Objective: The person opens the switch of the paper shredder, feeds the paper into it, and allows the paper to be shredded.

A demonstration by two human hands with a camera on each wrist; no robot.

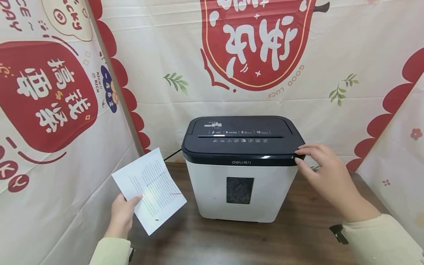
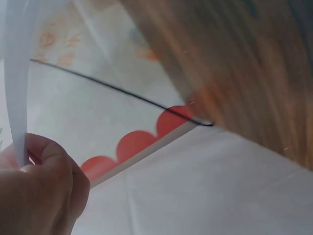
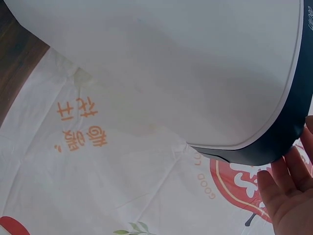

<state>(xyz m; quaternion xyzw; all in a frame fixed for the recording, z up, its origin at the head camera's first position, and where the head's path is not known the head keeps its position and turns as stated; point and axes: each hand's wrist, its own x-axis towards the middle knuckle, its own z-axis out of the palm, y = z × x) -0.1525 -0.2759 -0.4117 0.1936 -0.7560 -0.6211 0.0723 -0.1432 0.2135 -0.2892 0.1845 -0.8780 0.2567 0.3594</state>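
Observation:
A white and black paper shredder (image 1: 208, 187) stands upright on the table, with a slot (image 1: 241, 136) along its dark top and a small front window (image 1: 240, 190) showing shreds inside. To its left, my left hand (image 1: 122, 213) pinches a printed sheet of paper (image 1: 150, 187) between thumb and fingers. The sheet is tilted, apart from the shredder; in the left wrist view its edge rises from the grip. My right hand (image 1: 326, 175) touches the right front corner of the shredder's black top with thumb and fingertips. In the right wrist view its fingers (image 3: 282, 176) reach the dark rim (image 3: 288, 122).
Brown wooden table (image 1: 251, 243) lies under the shredder. White printed cloth walls (image 1: 159, 114) with red scalloped borders stand close behind and at both sides. A black power cord (image 1: 173, 155) runs from the shredder's left side.

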